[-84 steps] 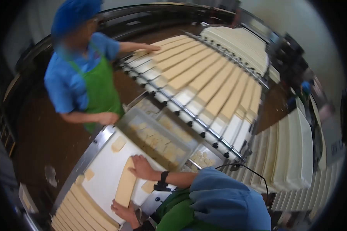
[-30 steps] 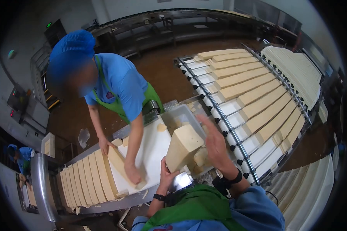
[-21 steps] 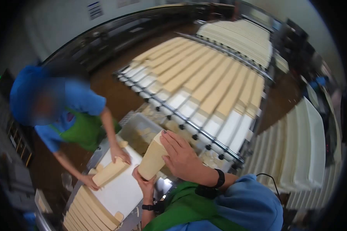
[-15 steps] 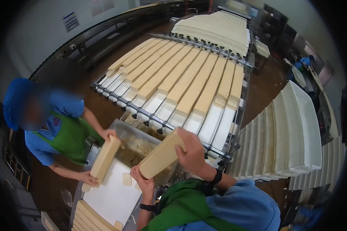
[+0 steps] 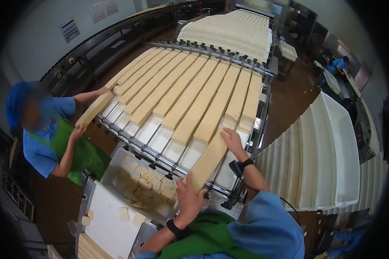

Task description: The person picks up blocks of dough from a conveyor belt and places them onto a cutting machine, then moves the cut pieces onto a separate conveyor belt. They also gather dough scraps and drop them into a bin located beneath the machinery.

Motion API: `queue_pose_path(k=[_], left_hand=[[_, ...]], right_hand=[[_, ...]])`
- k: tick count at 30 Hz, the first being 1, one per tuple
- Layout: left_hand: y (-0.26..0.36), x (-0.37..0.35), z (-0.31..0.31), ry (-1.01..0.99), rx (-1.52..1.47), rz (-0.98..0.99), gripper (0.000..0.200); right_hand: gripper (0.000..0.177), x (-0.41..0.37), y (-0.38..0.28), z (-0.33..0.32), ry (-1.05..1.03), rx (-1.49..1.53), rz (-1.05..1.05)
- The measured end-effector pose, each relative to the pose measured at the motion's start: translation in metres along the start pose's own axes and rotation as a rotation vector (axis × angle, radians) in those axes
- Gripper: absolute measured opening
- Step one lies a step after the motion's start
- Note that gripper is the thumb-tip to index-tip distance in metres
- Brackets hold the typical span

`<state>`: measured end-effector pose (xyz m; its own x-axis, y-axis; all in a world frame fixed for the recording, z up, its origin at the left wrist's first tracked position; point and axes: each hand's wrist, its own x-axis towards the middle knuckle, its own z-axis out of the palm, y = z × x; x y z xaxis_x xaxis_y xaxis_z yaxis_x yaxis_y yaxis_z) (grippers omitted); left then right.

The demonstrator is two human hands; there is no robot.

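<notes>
A long pale block point(image 5: 208, 163) lies slanted over the front right end of the conveyor's white lanes. My left hand point(image 5: 189, 199) grips its near end, and my right hand point(image 5: 232, 141) is closed on its far end, beside the ends of other blocks. Rows of similar long blocks point(image 5: 190, 103) rest side by side on the conveyor. At the left, a co-worker point(image 5: 52, 129) in a blue cap and green apron holds another block point(image 5: 94, 108) with both hands at the conveyor's left corner.
A bin point(image 5: 116, 166) of cut pale pieces stands below the conveyor's front rail point(image 5: 138, 144). Nearer is a white work surface point(image 5: 112, 216) with a few pieces and several blocks. Stacked white trays point(image 5: 320, 155) stand at the right. Another person point(image 5: 338, 64) is far right.
Both my hands have carried the block from above the bin rightward onto the conveyor's end. The co-worker's block has moved from the white surface up to the conveyor's left corner.
</notes>
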<state>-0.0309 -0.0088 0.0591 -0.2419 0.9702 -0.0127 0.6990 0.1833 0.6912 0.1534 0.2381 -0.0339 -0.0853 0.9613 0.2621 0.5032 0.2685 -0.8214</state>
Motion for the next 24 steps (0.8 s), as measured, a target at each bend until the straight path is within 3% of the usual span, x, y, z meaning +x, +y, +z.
queue_pose_path(k=[3,7,10,18,22,24], left_hand=[[0.000,0.017,0.009,-0.058,-0.089,-0.013,0.073],[0.009,0.026,0.002,-0.178,-0.113,-0.080,0.068],[0.005,0.025,0.005,-0.151,-0.084,-0.064,0.066],[0.009,0.025,-0.001,-0.180,-0.112,-0.117,0.062],[0.008,0.024,0.002,-0.160,-0.097,-0.093,0.061],[0.008,0.024,0.001,-0.166,-0.110,-0.106,0.061]], right_hand=[[0.025,0.040,-0.001,-0.022,-0.387,-0.482,-0.031],[0.013,0.076,0.038,-0.023,-0.328,-0.468,-0.252],[0.010,0.097,0.048,-0.018,-0.333,-0.641,-0.232],[0.014,0.111,0.050,-0.016,-0.440,-0.669,-0.259],[0.013,0.104,0.045,-0.003,-0.358,-0.762,-0.220],[0.011,0.105,0.038,-0.002,-0.374,-0.924,-0.295]])
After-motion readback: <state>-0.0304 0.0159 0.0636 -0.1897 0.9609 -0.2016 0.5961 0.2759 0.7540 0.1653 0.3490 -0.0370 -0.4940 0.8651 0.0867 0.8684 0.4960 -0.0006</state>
